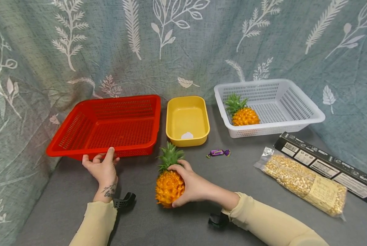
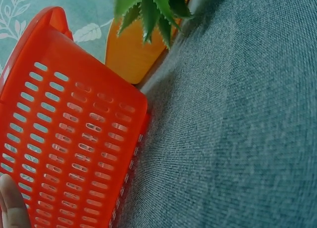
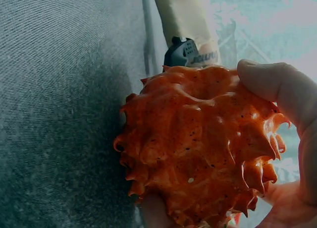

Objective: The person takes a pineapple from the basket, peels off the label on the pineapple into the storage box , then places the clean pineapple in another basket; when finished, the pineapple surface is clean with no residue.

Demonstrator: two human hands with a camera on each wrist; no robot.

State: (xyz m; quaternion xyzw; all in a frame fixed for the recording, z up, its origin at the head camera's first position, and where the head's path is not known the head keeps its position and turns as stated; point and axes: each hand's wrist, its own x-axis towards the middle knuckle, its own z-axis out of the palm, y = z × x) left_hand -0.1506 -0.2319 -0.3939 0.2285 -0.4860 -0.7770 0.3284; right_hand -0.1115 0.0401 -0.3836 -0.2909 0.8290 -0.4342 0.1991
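Observation:
My right hand grips an orange toy pineapple with green leaves, thumb and fingers spread around its right side. In the right wrist view the spiky underside of the pineapple fills the middle, with the thumb against it. My left hand holds the front rim of a red slotted basket, thumb up at the rim and fingers curled below it. The left wrist view shows the basket's slotted wall, the pineapple's leaves and part of one digit.
A yellow tub stands between the red basket and a white basket, which holds another toy pineapple. A purple-wrapped candy lies in front. To the right are a bag of corn kernels and a long black box.

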